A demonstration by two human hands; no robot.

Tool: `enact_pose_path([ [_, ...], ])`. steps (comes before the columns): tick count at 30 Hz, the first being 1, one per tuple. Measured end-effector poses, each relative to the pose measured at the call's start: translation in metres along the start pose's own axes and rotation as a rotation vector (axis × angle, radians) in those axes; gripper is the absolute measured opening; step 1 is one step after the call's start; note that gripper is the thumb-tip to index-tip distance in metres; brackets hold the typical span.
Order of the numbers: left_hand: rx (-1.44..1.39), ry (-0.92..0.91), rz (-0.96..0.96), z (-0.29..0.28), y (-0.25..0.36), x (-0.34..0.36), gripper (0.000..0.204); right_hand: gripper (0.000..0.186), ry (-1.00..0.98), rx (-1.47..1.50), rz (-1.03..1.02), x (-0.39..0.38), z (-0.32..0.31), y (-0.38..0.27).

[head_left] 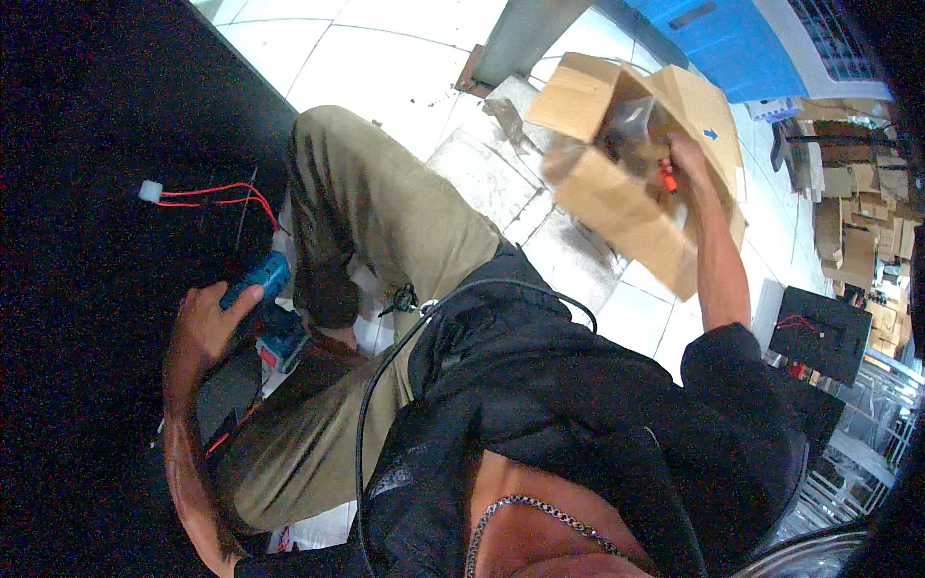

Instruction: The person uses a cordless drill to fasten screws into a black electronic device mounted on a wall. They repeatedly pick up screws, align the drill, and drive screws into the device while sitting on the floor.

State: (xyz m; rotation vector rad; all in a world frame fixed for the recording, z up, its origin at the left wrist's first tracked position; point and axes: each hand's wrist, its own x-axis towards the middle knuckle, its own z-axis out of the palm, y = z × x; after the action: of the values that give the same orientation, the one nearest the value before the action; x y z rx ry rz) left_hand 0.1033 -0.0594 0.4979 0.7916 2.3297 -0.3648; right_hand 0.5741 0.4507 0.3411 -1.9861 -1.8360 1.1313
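My left hand [204,323] is wrapped round a teal cordless drill [258,277], with its battery base towards my knee. Just past the drill, red wires [231,187] with a white plug [151,192] stretch over a dark surface. To the right, my right hand [688,159] reaches over an open cardboard box [626,217], its fingers closed around a small red-orange piece [668,177] whose kind I cannot make out. Clear plastic bags [631,120] show inside the box, partly hidden and blurred.
A grey metal post [525,39] stands on the white tiled floor [381,72] beyond the box. A blue plastic bin [718,48] is at the far right, near piled cardboard [862,207]. A black panel [819,334] with red wires leans at right. A black cable [362,443] crosses my lap.
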Motion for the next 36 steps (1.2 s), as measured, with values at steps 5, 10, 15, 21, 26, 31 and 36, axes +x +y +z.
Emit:
enact_pose_path([
  [5,0.012,0.002,0.002,0.000,0.007,0.008,0.078,0.054,0.529,-0.901,-0.297,0.099,-0.084,0.055],
  [10,0.105,-0.020,0.232,0.010,-0.024,0.011,0.079,0.041,0.645,-0.458,-0.303,0.122,-0.177,0.078],
  [15,0.023,-0.019,0.074,0.004,-0.005,0.001,0.082,0.051,0.473,-0.041,-0.188,-0.047,-0.129,-0.018],
  [21,-0.038,0.020,0.024,0.011,-0.009,0.014,0.084,0.039,0.024,0.009,-0.087,-0.149,0.016,-0.032],
  [26,-0.009,0.038,-0.039,0.000,0.003,0.011,0.071,0.034,-0.038,0.012,-0.156,-0.176,0.109,-0.004],
  [31,0.008,0.019,0.051,-0.004,-0.011,0.003,0.081,0.037,-0.004,-0.097,-0.176,-0.175,0.122,-0.015],
  [36,0.007,0.018,0.097,0.001,-0.007,0.025,0.080,0.050,-0.081,-0.419,-0.129,-0.153,0.088,-0.005],
])
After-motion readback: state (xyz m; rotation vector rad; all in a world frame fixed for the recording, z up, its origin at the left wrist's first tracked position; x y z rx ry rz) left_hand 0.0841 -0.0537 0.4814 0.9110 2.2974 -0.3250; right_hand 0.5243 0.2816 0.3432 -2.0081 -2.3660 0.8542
